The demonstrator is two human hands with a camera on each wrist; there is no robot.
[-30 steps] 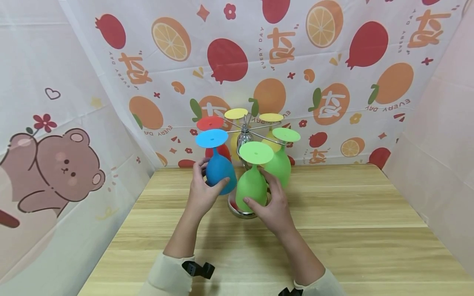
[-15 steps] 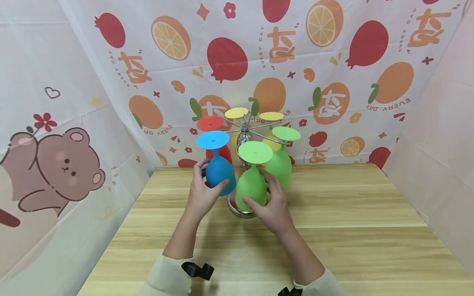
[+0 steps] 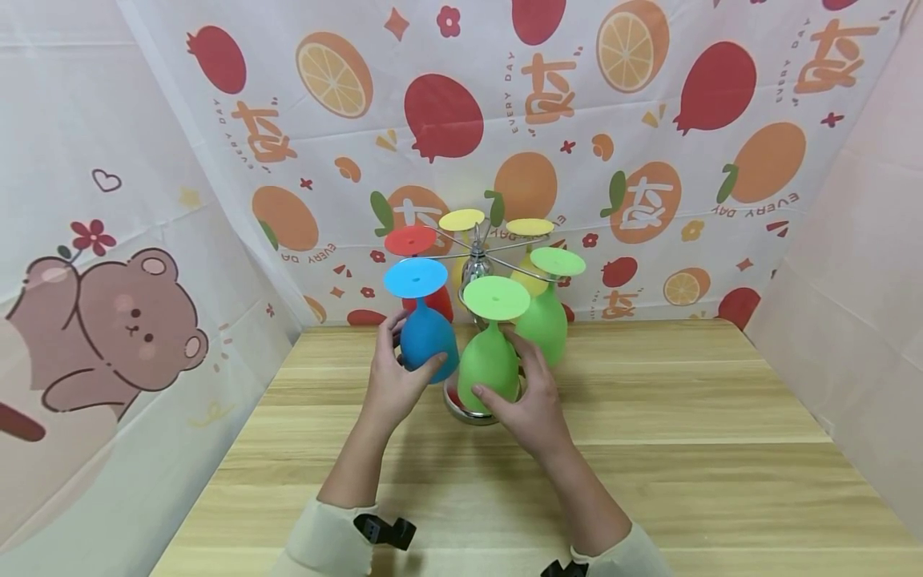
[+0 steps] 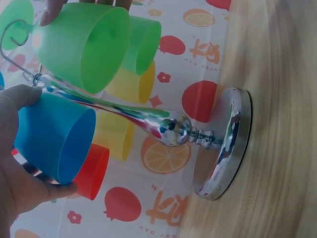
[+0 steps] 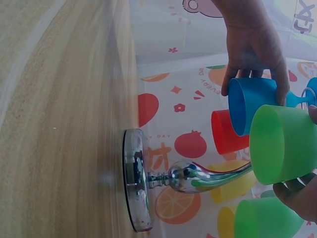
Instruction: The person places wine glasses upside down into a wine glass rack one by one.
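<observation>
In the head view, my left hand (image 3: 389, 381) grips the bowl of an upside-down blue goblet (image 3: 427, 340), thumb in front and fingers behind. My right hand (image 3: 539, 401) holds the bowl of a green goblet (image 3: 489, 370), also upside down, beside it. Both goblets are at a chrome goblet stand (image 4: 171, 129), whose wire arms spread from the top of its post. A wire hook (image 4: 14, 42) shows by the green goblet's stem in the left wrist view. Whether the blue stem sits fully in its hook is hard to tell. Both rims are above the table.
A second green goblet (image 3: 546, 324), a red goblet (image 4: 92, 171) and yellow goblets (image 4: 115, 134) hang inverted around the post. The stand's round base (image 3: 469, 415) rests on the wooden table (image 3: 685, 449). Printed cloth (image 3: 577, 104) rises behind.
The blue goblet's foot has shifted slightly right and toward me, with my left hand still around its bowl. My right hand and the green goblet stay nearly still.
</observation>
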